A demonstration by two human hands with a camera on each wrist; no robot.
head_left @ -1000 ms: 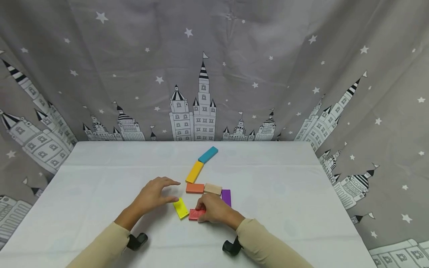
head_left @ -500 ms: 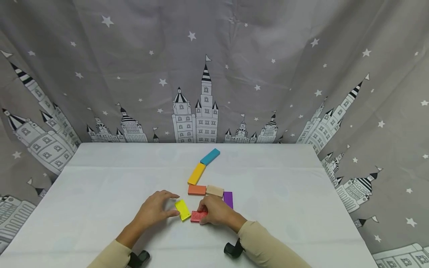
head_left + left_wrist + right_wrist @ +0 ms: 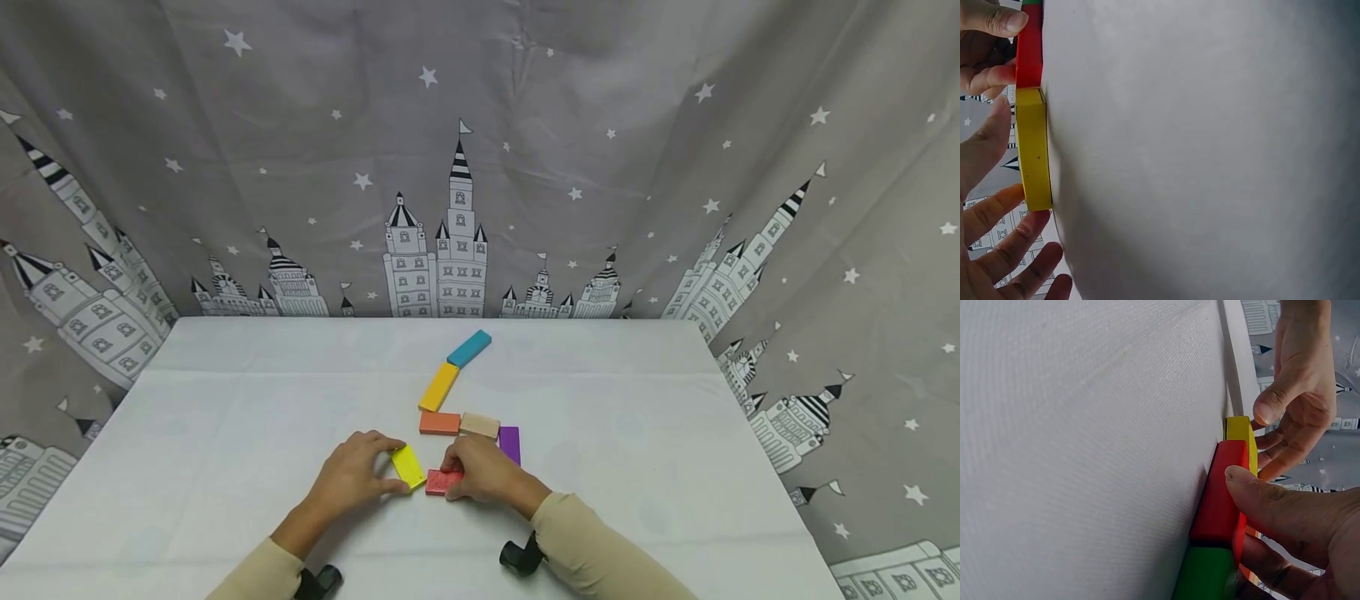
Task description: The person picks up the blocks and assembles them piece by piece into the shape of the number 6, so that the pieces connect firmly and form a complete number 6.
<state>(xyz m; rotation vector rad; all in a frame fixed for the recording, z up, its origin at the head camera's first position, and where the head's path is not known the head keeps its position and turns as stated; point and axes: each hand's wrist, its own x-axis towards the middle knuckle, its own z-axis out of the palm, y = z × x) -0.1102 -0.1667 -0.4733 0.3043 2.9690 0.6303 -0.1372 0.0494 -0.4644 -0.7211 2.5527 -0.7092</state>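
Note:
In the head view, my left hand (image 3: 352,472) spans a bright yellow block (image 3: 408,467), index finger at its far end and thumb by its near end. My right hand (image 3: 486,472) pinches a red block (image 3: 441,482) between thumb and fingers and hides part of it. The near end of the yellow block meets the red one's left end. A green block (image 3: 1205,574) lines up against the red block's other end in the right wrist view; in the head view my right hand covers it. All these blocks lie on the white table.
Beyond my hands, a purple block (image 3: 510,446), a beige block (image 3: 480,425), an orange block (image 3: 439,423), a golden-yellow block (image 3: 438,387) and a blue block (image 3: 470,348) form a bent chain on the white tabletop (image 3: 637,417). A grey castle-print curtain (image 3: 555,100) hangs behind.
My left hand has come in from the left, its thumb and index finger closing around the bright yellow block. My right hand stays on the red block. The head view has shifted slightly.

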